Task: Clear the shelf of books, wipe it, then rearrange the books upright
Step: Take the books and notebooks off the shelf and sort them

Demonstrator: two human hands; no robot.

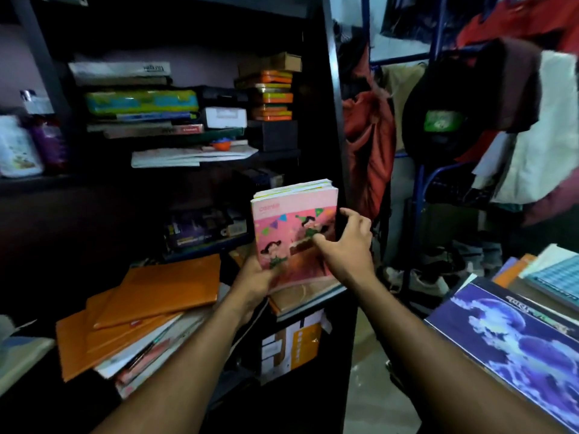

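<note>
Orange books (150, 305) lay heaped flat at the shelf's (335, 291) left end. The left hand (253, 281) gripped the bottom edge of a pink book bundle (294, 233), held upright above the shelf's right front edge; the right hand (344, 242) pinched its right side. Probably still clearing: next, carry it to the pile (517, 336) at right

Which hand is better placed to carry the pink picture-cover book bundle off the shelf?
Left. The left hand already grips the pink picture-cover book bundle at its lower edge, bearing it from below; the right hand only pinches its right side.
</note>
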